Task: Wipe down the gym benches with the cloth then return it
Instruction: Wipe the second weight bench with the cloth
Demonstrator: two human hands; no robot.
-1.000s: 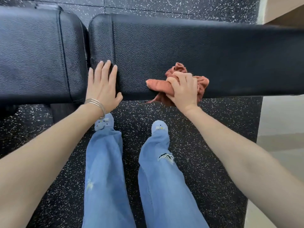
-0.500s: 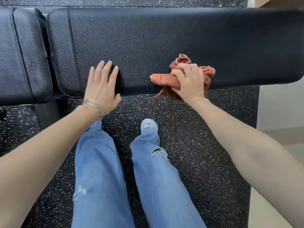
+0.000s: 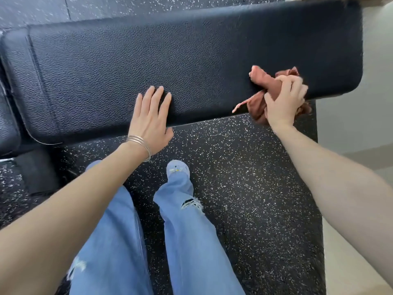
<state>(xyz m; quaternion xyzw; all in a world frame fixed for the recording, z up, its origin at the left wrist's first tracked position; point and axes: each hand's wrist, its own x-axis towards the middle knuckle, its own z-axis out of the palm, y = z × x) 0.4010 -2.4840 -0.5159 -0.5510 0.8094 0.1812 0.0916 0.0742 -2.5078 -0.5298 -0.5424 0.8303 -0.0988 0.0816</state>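
From my remote seat, the biggest thing in view is the black speckled rubber floor (image 3: pixel 255 188), which fills the frame from centre down to 5 o'clock. A strip of pale flooring (image 3: pixel 350 124) borders it at 3 o'clock.

Next in size is the long black bench pad (image 3: pixel 170 60). It runs across the upper half from 9 o'clock to 2 o'clock, with a grained surface and a rounded end on the right. The edge of a second black pad (image 3: pixel 8 124) shows at 9 o'clock, just beside the first.

My wearer's blue jeans (image 3: pixel 191 241) take up 6 o'clock, with a ripped knee on one leg. Both bare forearms reach in from 8 and 4 o'clock.

The left hand (image 3: pixel 148 120) sits just off centre toward 10 o'clock. It lies flat with the fingers straight and relaxed, pressing on the near edge of the bench pad and grasping nothing.

The right hand (image 3: pixel 282 103) is at 2 o'clock near the pad's right end. Its fingers are clenched round the bunched rust-coloured cloth (image 3: pixel 265 81), which lies against the pad's near edge. One twisted end points toward 10 o'clock on the pad's top, and a thin tail hangs off the edge toward 8 o'clock. The hand and cloth are slightly blurred.

A pale blue shoe toe (image 3: pixel 177 169) pokes out of the jeans just below centre. Thin metal bangles (image 3: pixel 141 143) ring the left wrist.
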